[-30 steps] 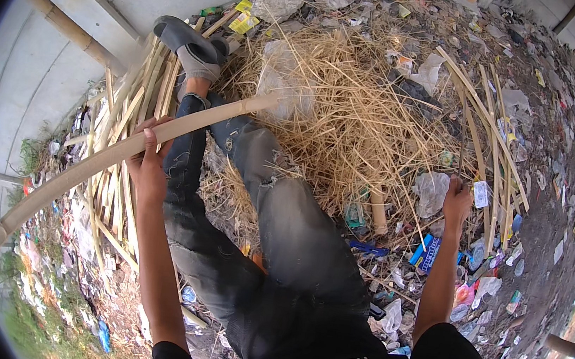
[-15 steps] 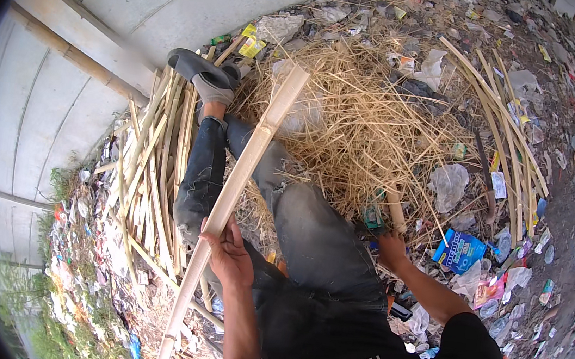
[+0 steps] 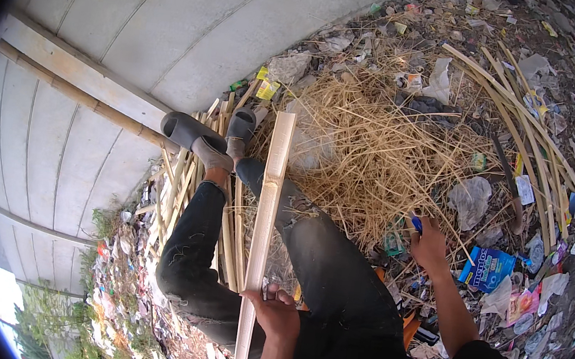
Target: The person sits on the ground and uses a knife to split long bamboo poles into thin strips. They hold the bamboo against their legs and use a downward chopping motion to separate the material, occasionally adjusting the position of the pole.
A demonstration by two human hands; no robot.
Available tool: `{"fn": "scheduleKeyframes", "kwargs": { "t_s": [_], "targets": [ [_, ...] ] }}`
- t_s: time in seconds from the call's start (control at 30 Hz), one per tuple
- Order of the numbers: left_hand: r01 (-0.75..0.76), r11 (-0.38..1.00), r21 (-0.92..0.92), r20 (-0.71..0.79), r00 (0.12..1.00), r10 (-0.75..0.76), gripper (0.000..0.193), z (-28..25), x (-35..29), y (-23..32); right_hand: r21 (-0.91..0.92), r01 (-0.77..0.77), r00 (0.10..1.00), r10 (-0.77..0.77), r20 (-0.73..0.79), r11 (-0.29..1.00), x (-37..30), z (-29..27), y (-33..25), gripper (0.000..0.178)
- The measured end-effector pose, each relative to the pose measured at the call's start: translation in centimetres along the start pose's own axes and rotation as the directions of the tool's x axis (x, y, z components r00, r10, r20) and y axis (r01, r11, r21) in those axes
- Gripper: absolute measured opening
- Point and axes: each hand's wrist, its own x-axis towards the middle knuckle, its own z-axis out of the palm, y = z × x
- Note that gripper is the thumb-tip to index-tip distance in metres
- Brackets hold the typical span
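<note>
A long split bamboo slat (image 3: 271, 199), pale on its hollow side, stands lengthwise in front of me and leans over my legs. My left hand (image 3: 275, 314) grips its lower part, thumb across the slat. To the right, my right hand (image 3: 430, 247) is closed around a small blue object (image 3: 416, 224); most of it is hidden by the fingers, so its kind is unclear. That hand is over the littered ground beside my right knee, close to a heap of thin bamboo shavings (image 3: 368, 153).
Split bamboo strips (image 3: 228, 236) lie beyond my left leg, and more long strips (image 3: 527, 129) at the far right. A dark-bladed machete (image 3: 506, 165) rests near those. A blue packet (image 3: 489, 268) lies among plastic litter. A concrete wall (image 3: 197, 34) stands at the far left.
My right hand has lifted from the ground and now shows the blue object. The slat has swung more upright, with my left hand lower and further right. The whole view has shifted.
</note>
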Motion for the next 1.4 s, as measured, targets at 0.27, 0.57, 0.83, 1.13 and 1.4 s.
{"fn": "scheduleKeyframes", "kwargs": {
  "t_s": [0.27,0.57,0.83,1.13,1.4],
  "targets": [
    [-0.001,1.0,-0.009,0.057,0.998,0.002,0.063,0.1,-1.1,-2.3,0.85,0.179,0.968,-0.243,-0.062,0.495,6.5,-3.0,-19.9,0.054],
    [0.223,0.974,0.045,0.403,0.888,-0.222,0.066,-1.5,-2.0,0.2,0.957,-0.003,0.772,-0.608,0.186,0.289,4.2,-1.2,-34.0,0.03],
    [-0.87,0.44,0.222,0.758,0.438,0.483,0.041,-0.1,-2.7,13.7,0.904,0.041,0.679,-0.676,0.287,0.426,0.5,-6.2,-38.0,0.031],
    [-0.25,0.938,0.241,0.909,0.398,-0.128,0.06,5.3,2.6,21.0,0.743,0.282,0.48,-0.76,0.438,0.606,-1.7,-11.4,-50.8,0.038],
    [-0.098,0.903,0.418,0.599,0.777,-0.193,0.068,1.1,6.8,16.3,0.51,0.181,0.596,-0.506,0.623,0.841,2.3,-1.7,-48.8,0.043]
  ]
}}
